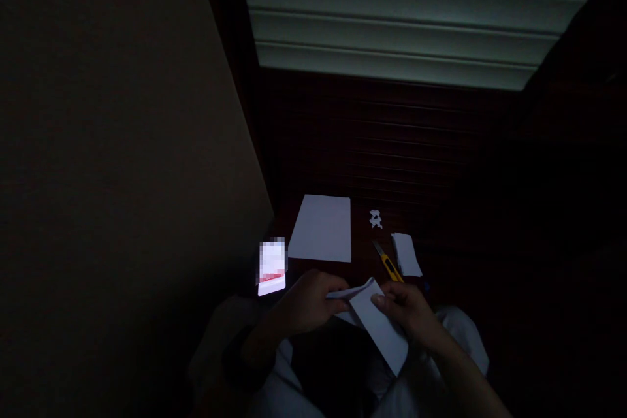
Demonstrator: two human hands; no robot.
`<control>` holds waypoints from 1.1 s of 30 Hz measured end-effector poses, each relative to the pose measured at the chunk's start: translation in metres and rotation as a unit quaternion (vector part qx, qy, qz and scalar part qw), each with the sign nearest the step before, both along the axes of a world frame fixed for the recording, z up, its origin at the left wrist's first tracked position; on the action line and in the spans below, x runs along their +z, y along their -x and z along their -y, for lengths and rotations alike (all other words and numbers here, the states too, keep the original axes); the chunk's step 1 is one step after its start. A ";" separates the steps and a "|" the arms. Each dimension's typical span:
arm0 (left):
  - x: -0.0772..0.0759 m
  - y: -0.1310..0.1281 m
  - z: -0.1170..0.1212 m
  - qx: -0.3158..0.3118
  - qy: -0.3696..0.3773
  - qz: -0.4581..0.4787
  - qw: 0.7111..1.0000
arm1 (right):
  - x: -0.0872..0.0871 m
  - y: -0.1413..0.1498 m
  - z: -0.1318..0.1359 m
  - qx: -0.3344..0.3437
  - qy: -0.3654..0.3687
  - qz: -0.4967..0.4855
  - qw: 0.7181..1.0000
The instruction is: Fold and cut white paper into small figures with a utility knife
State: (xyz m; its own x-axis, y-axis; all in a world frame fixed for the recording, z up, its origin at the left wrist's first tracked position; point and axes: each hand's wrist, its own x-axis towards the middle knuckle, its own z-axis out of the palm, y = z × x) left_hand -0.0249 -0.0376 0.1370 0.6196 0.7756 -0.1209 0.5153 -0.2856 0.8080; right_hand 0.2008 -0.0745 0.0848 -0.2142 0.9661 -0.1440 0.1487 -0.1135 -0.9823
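Observation:
A folded sheet of white paper [379, 325] is held between my two hands above my lap. My left hand [313, 300] pinches its left part between thumb and fingers. On the other side, my right hand [409, 310] grips the upper right edge, thumb on top of the paper. The flap nearer my right hand hangs down at a slant. Just beyond that hand lies a yellow utility knife [388, 263] with its blade pointing away from me. Dim light hides some of the finger detail.
A blank white sheet [323, 228] lies on the dark table, with small paper scraps [375, 219] to its right. A stack of white paper pieces [407, 255] is at the right. A lit phone screen [272, 266] glows at the left, near the wall [147, 144].

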 end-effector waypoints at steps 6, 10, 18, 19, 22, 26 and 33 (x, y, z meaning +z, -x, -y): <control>-0.003 -0.017 0.005 0.055 -0.052 0.030 0.997 | 0.014 0.007 0.002 0.045 -0.024 0.008 0.999; -0.005 -0.024 0.004 0.086 -0.065 0.084 0.991 | 0.023 0.011 0.005 0.076 -0.039 -0.002 0.996; 0.002 -0.025 0.010 0.074 -0.052 0.120 0.989 | 0.032 0.003 0.006 0.133 -0.031 0.025 0.990; 0.005 -0.024 0.012 0.065 -0.055 0.118 0.989 | 0.033 0.002 0.006 0.143 -0.021 0.018 0.989; 0.015 -0.024 0.018 0.040 -0.065 0.107 0.991 | 0.035 0.002 0.006 0.157 -0.007 0.009 0.988; 0.024 -0.026 0.025 0.028 -0.088 0.100 0.991 | 0.039 0.004 0.008 0.137 -0.015 0.037 0.990; 0.029 -0.026 0.031 0.015 -0.082 0.109 0.991 | 0.046 0.007 0.009 0.154 -0.042 0.063 0.985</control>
